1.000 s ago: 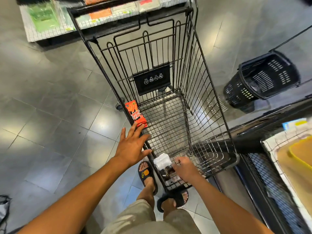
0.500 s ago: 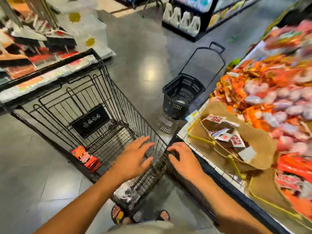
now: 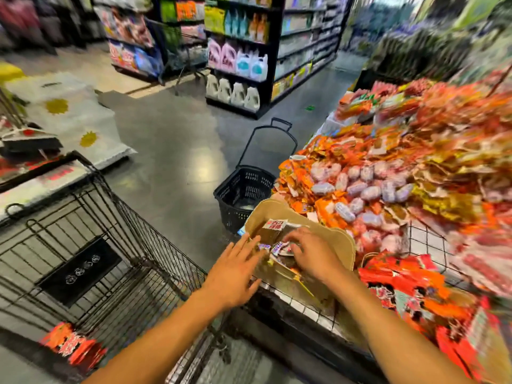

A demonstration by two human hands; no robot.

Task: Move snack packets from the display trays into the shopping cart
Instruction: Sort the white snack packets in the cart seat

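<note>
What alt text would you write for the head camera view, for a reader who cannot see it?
A person's left hand and right hand reach into a tan tray of small packets on a shop display piled with snacks. A wire shopping cart on the left holds an orange packet, and a black basket stands on the floor beyond.

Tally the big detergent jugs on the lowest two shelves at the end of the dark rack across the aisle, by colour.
Pink jugs: 2
White jugs with blue labels: 2
Plain white jugs: 4
Total: 8
</note>
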